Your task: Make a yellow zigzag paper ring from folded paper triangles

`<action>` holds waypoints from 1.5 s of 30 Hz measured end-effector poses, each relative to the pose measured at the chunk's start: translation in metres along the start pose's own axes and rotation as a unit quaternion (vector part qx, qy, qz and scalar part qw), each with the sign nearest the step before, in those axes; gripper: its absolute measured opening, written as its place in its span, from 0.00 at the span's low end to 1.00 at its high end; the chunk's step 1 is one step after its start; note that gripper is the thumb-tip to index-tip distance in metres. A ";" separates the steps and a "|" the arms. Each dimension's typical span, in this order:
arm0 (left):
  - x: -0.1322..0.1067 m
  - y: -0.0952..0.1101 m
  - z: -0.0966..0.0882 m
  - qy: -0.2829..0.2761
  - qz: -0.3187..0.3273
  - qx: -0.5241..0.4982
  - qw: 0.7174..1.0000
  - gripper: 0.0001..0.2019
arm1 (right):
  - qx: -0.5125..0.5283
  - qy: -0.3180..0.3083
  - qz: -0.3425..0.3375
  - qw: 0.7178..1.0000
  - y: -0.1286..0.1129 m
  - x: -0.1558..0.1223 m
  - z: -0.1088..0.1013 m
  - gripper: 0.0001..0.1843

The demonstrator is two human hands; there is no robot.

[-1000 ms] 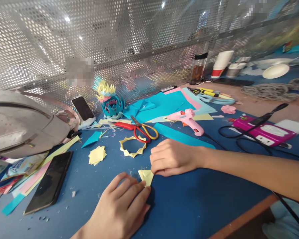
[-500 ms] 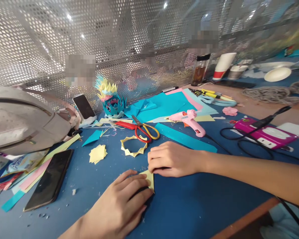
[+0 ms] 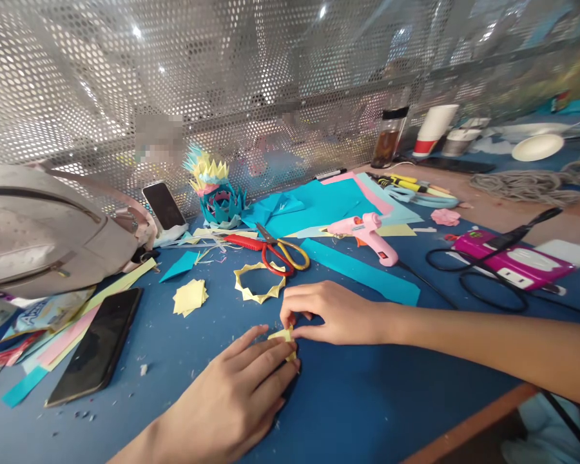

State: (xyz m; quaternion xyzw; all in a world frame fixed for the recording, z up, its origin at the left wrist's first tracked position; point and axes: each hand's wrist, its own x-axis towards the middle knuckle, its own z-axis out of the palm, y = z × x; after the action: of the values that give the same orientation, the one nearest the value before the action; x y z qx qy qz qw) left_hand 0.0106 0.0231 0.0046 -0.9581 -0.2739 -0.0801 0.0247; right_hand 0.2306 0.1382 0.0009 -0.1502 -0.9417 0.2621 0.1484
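A small folded yellow paper piece (image 3: 283, 337) lies on the blue table (image 3: 367, 399) between my two hands. My left hand (image 3: 236, 393) rests flat with its fingers pressing down on the paper's near side. My right hand (image 3: 328, 314) comes in from the right and pinches the paper's far edge between thumb and fingertips. Just beyond my hands lie a yellow spiked paper ring (image 3: 258, 282) and red-and-yellow scissors (image 3: 270, 248). A small stack of yellow paper squares (image 3: 189, 297) sits to the left.
A pink glue gun (image 3: 365, 233) lies on teal and pink paper sheets (image 3: 328, 200). A black phone (image 3: 96, 345) and a grey bag (image 3: 43, 232) are at the left. A paper crown craft (image 3: 215, 190) stands by the perforated metal screen (image 3: 222, 84). A magenta power strip (image 3: 512, 261) lies right.
The yellow piece looks smaller, folded tighter. My right hand has gone from pressing flat to pinching its edge, and my left fingers have slid further over it.
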 end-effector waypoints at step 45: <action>-0.006 -0.010 -0.001 0.005 -0.148 -0.175 0.973 0.18 | -0.034 0.005 0.058 0.998 -0.002 0.000 0.005 0.05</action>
State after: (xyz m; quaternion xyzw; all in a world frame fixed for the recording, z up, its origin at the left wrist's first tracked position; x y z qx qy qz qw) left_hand 0.0003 0.0284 0.0047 -0.8960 -0.3942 -0.1342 -0.1542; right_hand 0.2280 0.1345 -0.0017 -0.2110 -0.9389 0.2376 0.1325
